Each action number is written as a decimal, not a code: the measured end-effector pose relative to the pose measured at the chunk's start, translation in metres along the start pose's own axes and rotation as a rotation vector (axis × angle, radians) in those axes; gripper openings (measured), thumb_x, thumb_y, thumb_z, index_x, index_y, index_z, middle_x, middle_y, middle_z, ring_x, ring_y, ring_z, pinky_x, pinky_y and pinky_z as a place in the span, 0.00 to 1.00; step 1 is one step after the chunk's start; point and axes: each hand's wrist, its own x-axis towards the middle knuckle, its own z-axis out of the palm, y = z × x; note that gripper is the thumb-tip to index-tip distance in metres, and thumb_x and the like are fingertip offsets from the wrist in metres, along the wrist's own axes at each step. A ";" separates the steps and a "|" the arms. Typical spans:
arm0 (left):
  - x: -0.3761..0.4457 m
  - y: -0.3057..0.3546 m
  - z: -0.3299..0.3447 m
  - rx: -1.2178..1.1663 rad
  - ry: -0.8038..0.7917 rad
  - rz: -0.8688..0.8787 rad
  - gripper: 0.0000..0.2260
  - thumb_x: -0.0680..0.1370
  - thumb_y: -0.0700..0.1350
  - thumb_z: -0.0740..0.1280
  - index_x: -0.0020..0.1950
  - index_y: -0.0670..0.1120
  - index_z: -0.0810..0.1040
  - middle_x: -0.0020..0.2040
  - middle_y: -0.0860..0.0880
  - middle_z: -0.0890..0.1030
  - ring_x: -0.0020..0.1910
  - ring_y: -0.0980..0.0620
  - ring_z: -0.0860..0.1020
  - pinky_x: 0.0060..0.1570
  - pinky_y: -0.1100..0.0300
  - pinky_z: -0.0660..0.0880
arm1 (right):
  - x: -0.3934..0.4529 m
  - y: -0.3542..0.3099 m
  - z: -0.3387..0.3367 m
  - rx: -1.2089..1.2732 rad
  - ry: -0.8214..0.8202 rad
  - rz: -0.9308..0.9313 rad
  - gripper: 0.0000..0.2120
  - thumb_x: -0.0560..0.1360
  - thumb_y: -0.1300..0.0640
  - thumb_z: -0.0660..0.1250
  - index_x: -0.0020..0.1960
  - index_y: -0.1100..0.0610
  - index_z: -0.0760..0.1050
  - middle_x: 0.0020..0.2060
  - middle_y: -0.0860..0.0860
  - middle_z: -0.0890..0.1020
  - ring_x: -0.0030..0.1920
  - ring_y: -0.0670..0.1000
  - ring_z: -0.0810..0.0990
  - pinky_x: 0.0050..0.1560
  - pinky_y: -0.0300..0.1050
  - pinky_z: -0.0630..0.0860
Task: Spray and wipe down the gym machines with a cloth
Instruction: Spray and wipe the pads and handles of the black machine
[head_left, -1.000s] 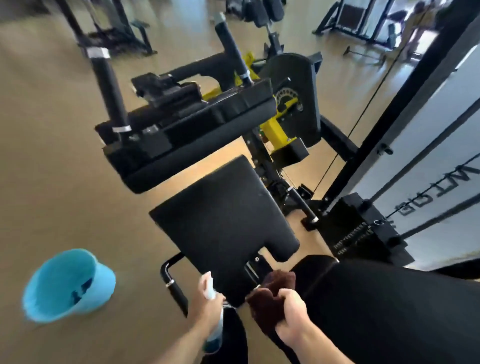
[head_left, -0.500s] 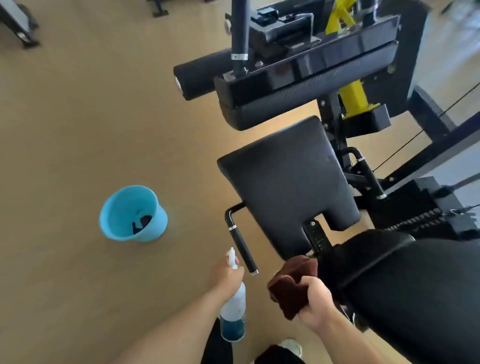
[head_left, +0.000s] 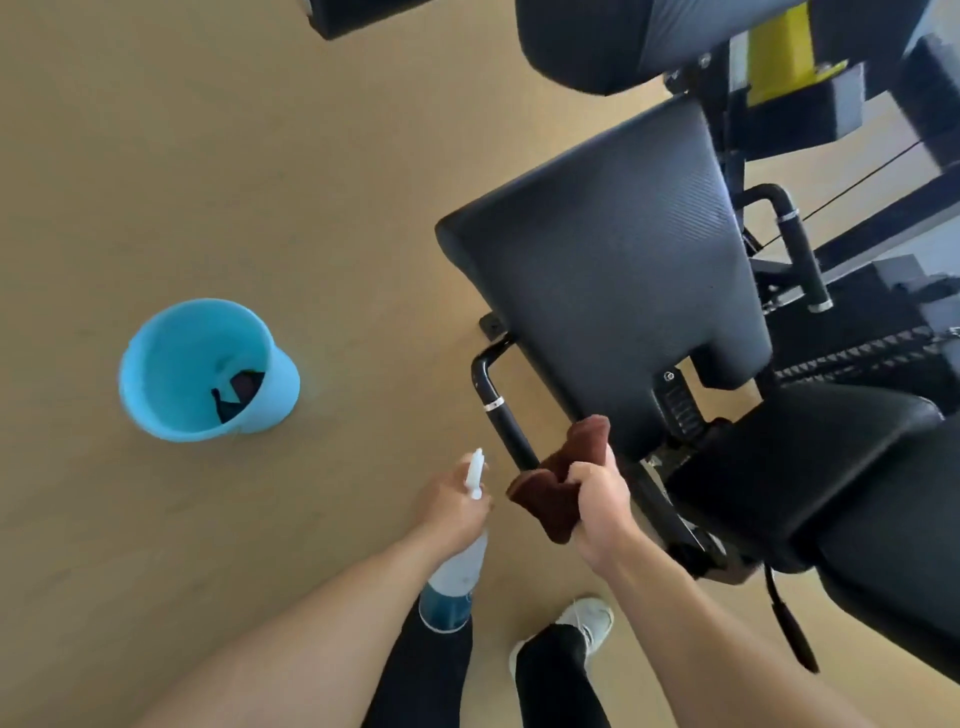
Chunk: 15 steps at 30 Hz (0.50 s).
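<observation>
- Nearest the camera, two bare forearms reach forward above black-trousered legs and a white shoe (head_left: 589, 621).
- The left hand (head_left: 451, 506) is wrapped shut around the neck of the spray bottle (head_left: 457, 566), whose white nozzle points forward and whose blue liquid sits low in the base; it hangs beside the machine, aimed at nothing in particular.
- The right hand (head_left: 602, 501) is clenched on the brown cloth (head_left: 558, 480), bunched into a wad. Half a second ago the cloth hung free in front of the pad; now it presses against the lower end of the black side handle (head_left: 501, 410), touching it just below the seat pad (head_left: 608, 275).
- That contact suggests wiping of this handle is starting, with the large pad above likely next.
- The view has tipped downward since a second ago, so the gym beyond has dropped out of sight and only this machine fills the right side.
- Farther left on the tan floor (head_left: 156, 130), well apart from the hands, stands the blue bucket (head_left: 171, 358) with something dark at its bottom.
- Farthest up, the upper roller pad (head_left: 587, 41) and yellow frame piece (head_left: 776, 52) await cleaning, by my reading.
</observation>
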 end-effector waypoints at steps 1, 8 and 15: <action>0.009 -0.006 -0.001 -0.006 0.018 0.017 0.20 0.81 0.49 0.61 0.73 0.60 0.70 0.61 0.53 0.81 0.53 0.50 0.78 0.49 0.56 0.74 | 0.017 0.001 0.011 -0.078 -0.039 -0.049 0.24 0.77 0.67 0.61 0.67 0.46 0.70 0.51 0.54 0.82 0.45 0.54 0.85 0.43 0.52 0.82; 0.060 -0.018 -0.028 0.020 0.256 0.068 0.22 0.77 0.45 0.64 0.71 0.56 0.74 0.65 0.57 0.79 0.60 0.46 0.79 0.56 0.54 0.75 | 0.110 0.020 0.083 -0.912 -0.029 -0.396 0.31 0.77 0.43 0.69 0.76 0.43 0.60 0.67 0.49 0.76 0.66 0.56 0.76 0.66 0.59 0.74; 0.092 0.020 -0.045 0.186 0.323 0.358 0.32 0.77 0.43 0.64 0.80 0.61 0.63 0.74 0.58 0.73 0.69 0.51 0.74 0.66 0.58 0.69 | 0.136 0.027 0.090 -0.887 0.117 -0.562 0.13 0.73 0.39 0.66 0.53 0.42 0.70 0.38 0.41 0.82 0.38 0.49 0.83 0.46 0.50 0.82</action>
